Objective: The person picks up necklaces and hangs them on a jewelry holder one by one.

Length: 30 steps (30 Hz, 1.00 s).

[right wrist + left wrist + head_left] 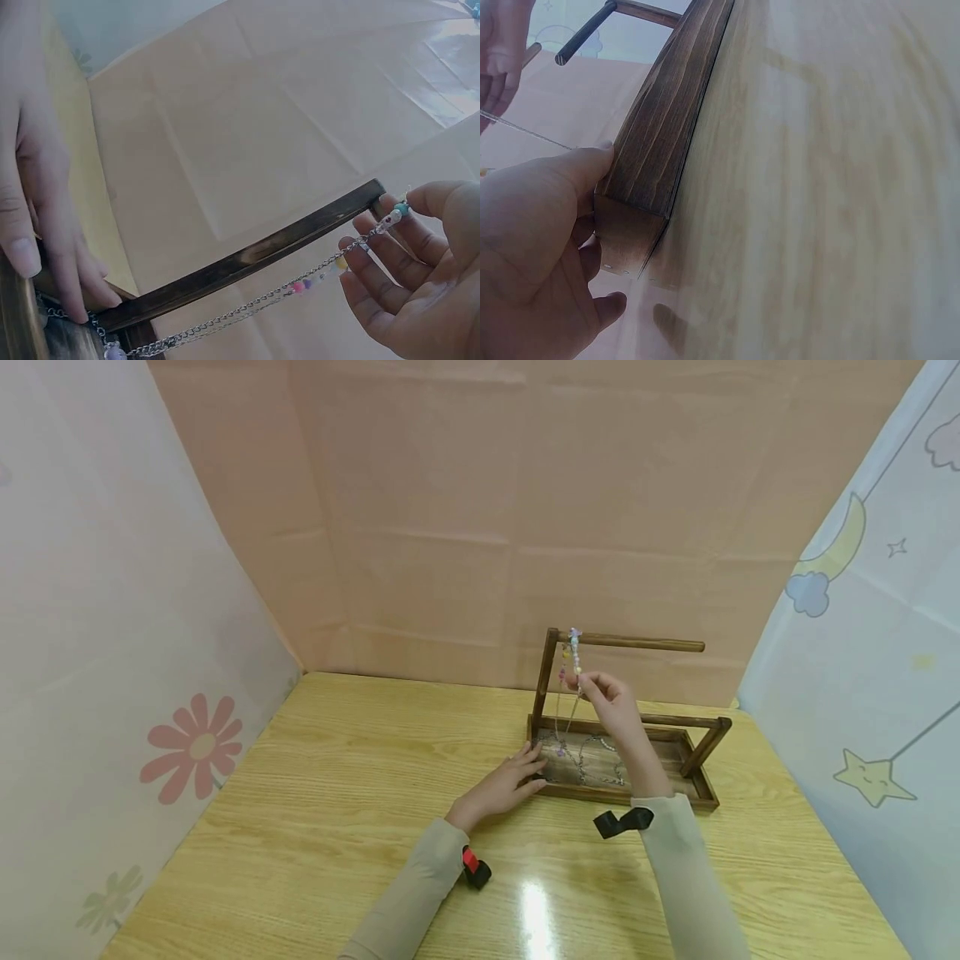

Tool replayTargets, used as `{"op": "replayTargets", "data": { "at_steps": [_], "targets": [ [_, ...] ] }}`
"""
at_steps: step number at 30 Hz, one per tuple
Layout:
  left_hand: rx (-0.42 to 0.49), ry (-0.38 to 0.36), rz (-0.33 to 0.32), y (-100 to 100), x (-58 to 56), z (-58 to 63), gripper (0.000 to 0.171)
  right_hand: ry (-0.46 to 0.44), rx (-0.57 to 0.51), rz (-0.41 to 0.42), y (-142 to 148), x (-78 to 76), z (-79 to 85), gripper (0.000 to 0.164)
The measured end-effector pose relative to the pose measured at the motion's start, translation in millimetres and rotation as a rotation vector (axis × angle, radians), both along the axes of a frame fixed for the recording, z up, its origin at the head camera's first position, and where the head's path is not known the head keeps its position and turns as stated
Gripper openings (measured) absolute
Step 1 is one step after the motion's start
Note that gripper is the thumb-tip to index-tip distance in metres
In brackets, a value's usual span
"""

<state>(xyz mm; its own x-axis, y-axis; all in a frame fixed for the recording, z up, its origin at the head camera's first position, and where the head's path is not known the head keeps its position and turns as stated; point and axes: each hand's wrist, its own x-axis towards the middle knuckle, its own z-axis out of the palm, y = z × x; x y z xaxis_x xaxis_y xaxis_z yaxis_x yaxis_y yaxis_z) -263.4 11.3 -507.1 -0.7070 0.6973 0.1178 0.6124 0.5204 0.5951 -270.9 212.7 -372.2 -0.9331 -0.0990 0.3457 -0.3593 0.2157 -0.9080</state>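
Observation:
My right hand (618,710) is raised over a brown wooden jewelry stand (542,681), its thumb and finger pinching the pastel beads of a necklace (575,647). This necklace loops over the upper bar (645,643) close to the post, its silver chain (240,311) dropping to a purple pendant (115,351) near the tray floor. My left hand (506,785) rests on the left end of the stand's tray (585,792), fingers spread over the corner. In the left wrist view its thumb touches the tray's dark side wall (671,112).
Several silver chains (581,764) lie inside the tray. A lower bar (678,721) runs from a slanted right post (707,747). The stand sits on a light wood table (360,760), with a peach cloth (427,568) behind and printed white cloths at both sides.

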Motion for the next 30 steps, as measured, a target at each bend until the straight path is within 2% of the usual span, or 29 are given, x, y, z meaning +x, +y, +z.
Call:
{"op": "replayTargets", "data": {
  "at_steps": [8,19,30],
  "targets": [
    [0.008,-0.003,-0.005,-2,1.5,1.1,0.053,0.004,-0.031,0.002,1,-6.5,-14.7,0.042],
    [0.002,0.009,-0.010,-2,3.3,3.1,0.053,-0.074,-0.010,-0.006,1,-7.7,-19.2,0.042],
    [0.001,-0.003,-0.010,-2,3.0,1.4,0.053,-0.098,0.011,-0.016,0,-10.7,-26.6,0.047]
  ]
}}
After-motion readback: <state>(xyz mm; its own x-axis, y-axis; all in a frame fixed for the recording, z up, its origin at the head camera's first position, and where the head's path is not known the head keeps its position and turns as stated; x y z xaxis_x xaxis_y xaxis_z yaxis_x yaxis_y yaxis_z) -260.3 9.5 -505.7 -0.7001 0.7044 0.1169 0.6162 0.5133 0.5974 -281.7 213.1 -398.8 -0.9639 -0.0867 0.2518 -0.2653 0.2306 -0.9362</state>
